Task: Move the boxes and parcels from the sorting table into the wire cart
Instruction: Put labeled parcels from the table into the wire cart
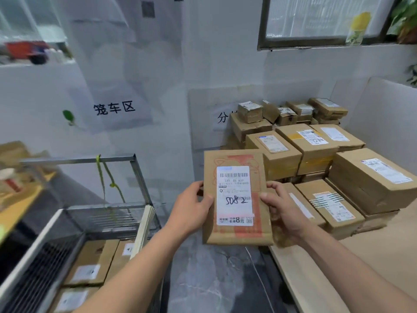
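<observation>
A flat brown cardboard parcel (235, 159) with red print and a white label marked 5082 is held upright in the air between both hands. My left hand (191, 206) grips its left edge, my right hand (278, 208) its right edge. It hangs over the gap between the wire cart (108, 208) at the lower left and the sorting table (316, 274) on the right. Several brown boxes (313, 141) are stacked on the table behind the parcel. In the cart lie labelled boxes (92, 263).
A green cord (101, 177) hangs from the cart's top rail. The grey marble floor (209, 279) shows between cart and table. White wall panels with signs stand behind. A flat white board (144, 229) leans inside the cart's right side.
</observation>
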